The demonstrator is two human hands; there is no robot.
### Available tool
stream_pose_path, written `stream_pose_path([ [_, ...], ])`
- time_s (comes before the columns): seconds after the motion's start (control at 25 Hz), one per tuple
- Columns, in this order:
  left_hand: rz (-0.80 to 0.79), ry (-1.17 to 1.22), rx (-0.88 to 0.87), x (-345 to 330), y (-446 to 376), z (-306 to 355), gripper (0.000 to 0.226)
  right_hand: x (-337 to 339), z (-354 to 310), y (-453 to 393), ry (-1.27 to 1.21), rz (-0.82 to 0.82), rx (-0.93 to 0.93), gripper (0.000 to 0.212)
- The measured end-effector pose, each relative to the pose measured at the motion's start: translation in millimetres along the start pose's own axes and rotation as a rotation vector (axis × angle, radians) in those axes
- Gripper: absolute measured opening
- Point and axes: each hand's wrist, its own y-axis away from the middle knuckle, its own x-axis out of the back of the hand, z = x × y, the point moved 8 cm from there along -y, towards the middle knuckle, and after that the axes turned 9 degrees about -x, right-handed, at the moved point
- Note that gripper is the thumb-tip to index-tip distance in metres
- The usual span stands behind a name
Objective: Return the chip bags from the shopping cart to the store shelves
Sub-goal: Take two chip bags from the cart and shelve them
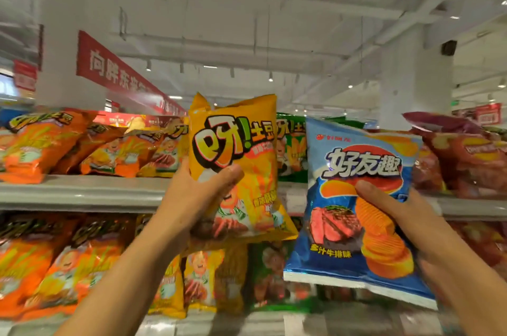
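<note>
Both forearms reach up from the bottom of the view, each hand carrying one bag in front of the shelving. On the left, the left hand [203, 193] holds the yellow chip bag [236, 160] upright; its grip is closed on the lower half of the bag, thumb pressed across the front face and fingers hidden behind the film. On the right, the right hand [411, 223] holds the blue chip bag [354, 198], tilted slightly with its bottom edge toward the camera; its grip is likewise closed, thumb on the front near the middle of the print and fingers behind. Neither bag touches a shelf; both hang in the air in front of the upper shelf [82, 190], whose row holds orange bags [41, 146] on the left, a green bag [290, 149] behind the gap between the two held bags, and red bags [466, 160] on the right. More orange and yellow bags fill the lower shelf [214, 319]. The shopping cart is not in view. The chief risk is misplacement: no blue bags are visible on either shelf, so the blue bag's matching slot cannot be confirmed from this position, and the yellow bag's likely match sits low, not at hand height. A second risk is dislodging stock, since the shelved bags lean loosely and overhang the shelf edge, and a pushed-in bag could tip a neighbour off. Each grip relies on thumb pressure against slick, air-filled film, so a bag could slip during a one-handed reach.
</note>
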Motion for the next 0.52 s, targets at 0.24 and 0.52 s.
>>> stream_pose_path([
  [0.24,0.084,-0.145,-0.013,41,-42,5,0.062,-32,-20,-70,0.053,-0.106,0.082,0.046],
  [0.52,0.025,-0.172,0.059,86,-54,3,0.046,-103,-21,-114,0.051,-0.303,0.128,0.049],
])
